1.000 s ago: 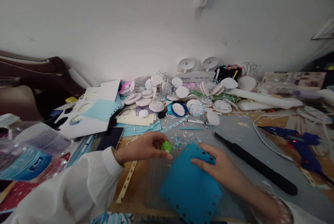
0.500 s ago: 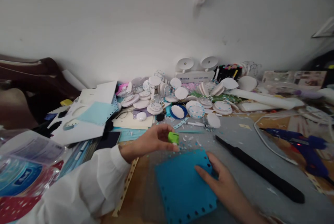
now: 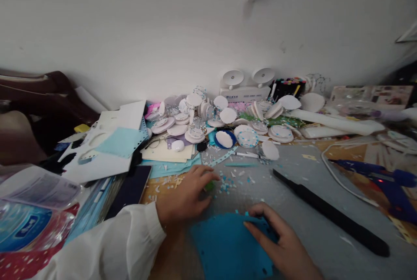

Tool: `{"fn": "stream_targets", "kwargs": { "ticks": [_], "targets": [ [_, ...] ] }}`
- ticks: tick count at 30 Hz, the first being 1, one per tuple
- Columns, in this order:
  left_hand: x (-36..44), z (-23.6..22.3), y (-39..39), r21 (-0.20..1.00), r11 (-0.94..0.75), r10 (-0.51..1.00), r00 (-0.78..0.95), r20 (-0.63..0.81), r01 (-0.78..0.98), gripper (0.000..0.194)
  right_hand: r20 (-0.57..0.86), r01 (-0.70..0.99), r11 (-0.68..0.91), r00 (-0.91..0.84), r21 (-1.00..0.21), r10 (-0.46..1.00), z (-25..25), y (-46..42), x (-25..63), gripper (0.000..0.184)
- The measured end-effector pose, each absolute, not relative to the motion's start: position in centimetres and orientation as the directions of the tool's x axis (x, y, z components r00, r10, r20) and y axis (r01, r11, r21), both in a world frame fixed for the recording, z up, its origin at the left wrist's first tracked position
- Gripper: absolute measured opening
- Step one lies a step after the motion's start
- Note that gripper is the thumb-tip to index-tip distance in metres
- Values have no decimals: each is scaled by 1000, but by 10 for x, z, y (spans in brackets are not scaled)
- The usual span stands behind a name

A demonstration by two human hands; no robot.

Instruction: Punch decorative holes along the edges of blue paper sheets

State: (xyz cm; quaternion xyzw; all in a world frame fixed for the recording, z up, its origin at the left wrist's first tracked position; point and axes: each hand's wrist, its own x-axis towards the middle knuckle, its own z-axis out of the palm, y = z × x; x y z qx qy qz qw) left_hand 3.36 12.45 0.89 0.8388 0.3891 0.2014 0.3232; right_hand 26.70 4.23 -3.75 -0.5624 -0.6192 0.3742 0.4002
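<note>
My left hand [image 3: 187, 191] is low over the mat, its fingers curled around a small green paper punch [image 3: 209, 185] that they mostly hide. A blue sheet of paper [image 3: 228, 245] with small shapes punched along its edges lies in front of me. My right hand [image 3: 276, 234] pinches the sheet's upper right edge between thumb and fingers. Little blue and white paper cutouts [image 3: 228, 183] are scattered on the grey mat [image 3: 260, 188] just beyond the sheet.
A black long-handled tool [image 3: 332, 210] lies to the right, with a blue glue gun [image 3: 378, 175] and white cable past it. White discs [image 3: 195, 134] are heaped at the back. On the left are a plastic bottle [image 3: 32, 223], a dark flat phone-like slab [image 3: 130, 188] and cut white sheets [image 3: 107, 158].
My left hand has gone down toward the mat with the green punch, turning its back upward. The blue sheet has shifted toward me, with my right hand still holding its edge.
</note>
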Motion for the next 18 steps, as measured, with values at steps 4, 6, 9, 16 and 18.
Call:
{"fn": "stream_targets", "kwargs": {
  "ticks": [4,6,9,16,18],
  "targets": [
    [40,27,115,732,-593,677,700,228,335,21,84,403,109,-80,-909,993,-37,45,267,14],
    [43,32,112,779,-573,634,740,224,256,14,83,410,114,-94,-905,992,-36,45,267,14],
    [46,32,110,811,-543,593,783,188,216,11,78,402,127,-135,-907,988,-34,46,266,15],
    [45,32,107,819,-489,695,701,158,300,15,50,431,108,-144,-896,988,-35,43,268,13],
    [31,36,101,768,-483,768,625,140,422,15,35,442,98,-148,-892,988,-36,40,272,14]
  ]
}}
